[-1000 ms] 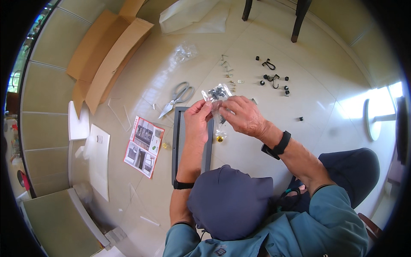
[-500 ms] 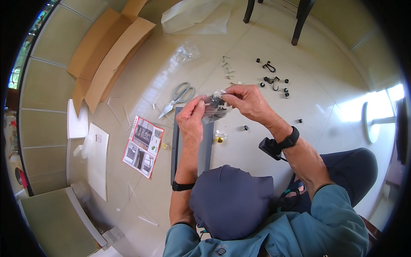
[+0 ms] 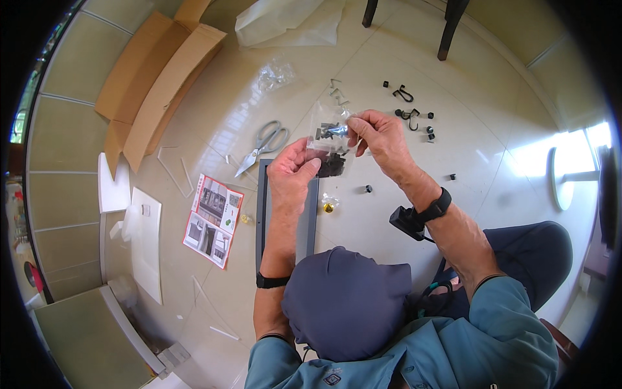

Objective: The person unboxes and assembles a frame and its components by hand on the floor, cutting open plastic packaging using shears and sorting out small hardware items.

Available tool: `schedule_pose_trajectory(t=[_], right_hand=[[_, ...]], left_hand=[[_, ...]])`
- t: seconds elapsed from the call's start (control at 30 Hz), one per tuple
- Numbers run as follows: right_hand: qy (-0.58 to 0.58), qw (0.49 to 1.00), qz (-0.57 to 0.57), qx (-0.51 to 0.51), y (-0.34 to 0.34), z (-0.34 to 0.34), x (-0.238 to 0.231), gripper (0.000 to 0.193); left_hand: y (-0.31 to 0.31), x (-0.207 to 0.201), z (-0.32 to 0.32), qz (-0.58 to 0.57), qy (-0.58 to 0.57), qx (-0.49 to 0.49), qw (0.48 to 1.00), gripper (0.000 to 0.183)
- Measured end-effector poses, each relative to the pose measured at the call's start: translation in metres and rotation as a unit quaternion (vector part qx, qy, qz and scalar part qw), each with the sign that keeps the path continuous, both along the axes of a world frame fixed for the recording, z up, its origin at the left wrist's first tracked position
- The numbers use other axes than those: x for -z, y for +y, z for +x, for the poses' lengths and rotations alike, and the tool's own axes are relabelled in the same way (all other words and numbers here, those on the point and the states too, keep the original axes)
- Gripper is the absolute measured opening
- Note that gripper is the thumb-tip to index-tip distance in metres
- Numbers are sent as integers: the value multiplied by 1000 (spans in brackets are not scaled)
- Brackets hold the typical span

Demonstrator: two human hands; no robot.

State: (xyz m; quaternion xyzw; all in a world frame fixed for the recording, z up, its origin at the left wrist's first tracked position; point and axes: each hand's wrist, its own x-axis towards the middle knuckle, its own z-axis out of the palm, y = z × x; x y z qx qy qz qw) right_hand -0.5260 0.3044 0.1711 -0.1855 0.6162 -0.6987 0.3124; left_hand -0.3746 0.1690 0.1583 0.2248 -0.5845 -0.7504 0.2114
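A clear plastic bag (image 3: pixel 330 163) holding small dark pieces is stretched between both hands. My left hand (image 3: pixel 291 172) grips its lower left side, thumb laid over the plastic. With fingers pinched, my right hand (image 3: pixel 382 139) holds the bag's upper right edge. More dark bits and a bluish glint show in the upper part of the bag; their kind is too small to make out. Under my left forearm lies a long grey panel (image 3: pixel 310 227). Grey-handled scissors (image 3: pixel 264 146) rest on the floor left of the bag.
Black hooks (image 3: pixel 403 94) and several small black caps (image 3: pixel 431 115) are scattered at the right. Thin metal brackets (image 3: pixel 338 94) lie beyond the bag. A printed leaflet (image 3: pixel 214 220), white foam sheet (image 3: pixel 148 246) and open cardboard box (image 3: pixel 162 84) are at the left. Chair legs (image 3: pixel 451 29) stand far off.
The bag has opened out from a bunched shape, so its dark contents now show in two clumps. My right hand has shifted slightly right and turned; my left has barely moved.
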Motion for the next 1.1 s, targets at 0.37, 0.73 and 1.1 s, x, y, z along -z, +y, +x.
schedule_pose_trajectory(t=[0.37, 0.73, 1.1], right_hand=[[-49, 997, -56, -37, 3, -6, 7, 21], [6, 999, -33, -19, 0, 5, 8, 19], [-29, 994, -10, -109, 6, 6, 8, 19]], left_hand=[[5, -10, -7, -21, -26, -45, 998, 30], [4, -4, -5, -110, -89, -46, 989, 29], [2, -1, -16, 9, -22, -59, 998, 12]])
